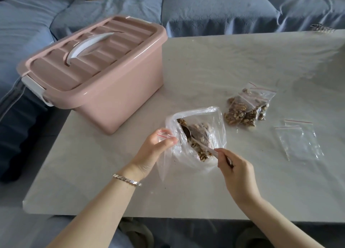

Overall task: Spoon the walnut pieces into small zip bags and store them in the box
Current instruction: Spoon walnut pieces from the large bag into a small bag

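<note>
White table [214, 64] is fronting a blue sofa [214, 10]; walnut pieces [200, 150] are sitting in the big clear bag [217, 135], right hand [237, 175] pinching the spoon [188, 133] dipped in them, left hand [155, 147] gripping a small zip bag [164, 135] at the big bag's left rim. Scooping is likely in hand; next is needing a level lift over that rim. Filled bags [246, 107] are lying right of the big bag, shut box [104, 76] behind-left, free table nearer.

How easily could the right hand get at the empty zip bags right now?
Probably yes: the empty zip bags lie on the table right of the right hand, nothing between, though it holds the spoon.
</note>
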`<state>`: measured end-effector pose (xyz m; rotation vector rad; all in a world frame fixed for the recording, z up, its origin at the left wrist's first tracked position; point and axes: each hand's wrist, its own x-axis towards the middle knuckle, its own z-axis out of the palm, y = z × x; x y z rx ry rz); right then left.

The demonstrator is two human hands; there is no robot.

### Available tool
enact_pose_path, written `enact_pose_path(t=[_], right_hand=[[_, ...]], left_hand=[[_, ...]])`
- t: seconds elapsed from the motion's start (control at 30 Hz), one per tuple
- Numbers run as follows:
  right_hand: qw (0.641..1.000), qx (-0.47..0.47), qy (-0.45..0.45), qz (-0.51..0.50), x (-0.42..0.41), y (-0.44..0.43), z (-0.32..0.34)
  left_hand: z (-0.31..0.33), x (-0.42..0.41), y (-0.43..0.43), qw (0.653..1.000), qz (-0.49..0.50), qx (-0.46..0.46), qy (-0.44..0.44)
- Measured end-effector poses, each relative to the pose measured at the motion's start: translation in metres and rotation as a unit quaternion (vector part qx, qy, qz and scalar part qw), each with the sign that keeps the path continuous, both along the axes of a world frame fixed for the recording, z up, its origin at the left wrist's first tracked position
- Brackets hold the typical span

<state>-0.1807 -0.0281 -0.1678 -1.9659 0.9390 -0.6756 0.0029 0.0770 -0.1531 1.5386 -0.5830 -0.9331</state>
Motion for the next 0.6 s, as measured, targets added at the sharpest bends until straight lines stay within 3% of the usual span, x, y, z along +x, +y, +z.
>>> enact_pose_path(t=[0.13, 0.3, 0.47, 0.6], right_hand=[[0.988, 0.155, -0.007, -0.012, -0.006, 0.001, 0.008], [0.938, 0.329, -0.064, -0.088, -0.009, -0.007, 0.031], [0.924, 0.361, -0.076, -0.099, -0.014, -0.019, 0.046], [0.923, 0.362, -0.086, -0.097, -0.020, -0.027, 0.056]], left_hand=[[0.005, -0.008, -0.007, 1.000, -0.018, -0.018, -0.009], [0.006, -0.005, 0.008, 0.999, -0.004, -0.008, -0.048], [0.007, 0.003, 0.036, 0.994, 0.027, 0.070, -0.076], [0.032, -0.008, 0.045, 0.974, 0.081, 0.078, -0.195]])
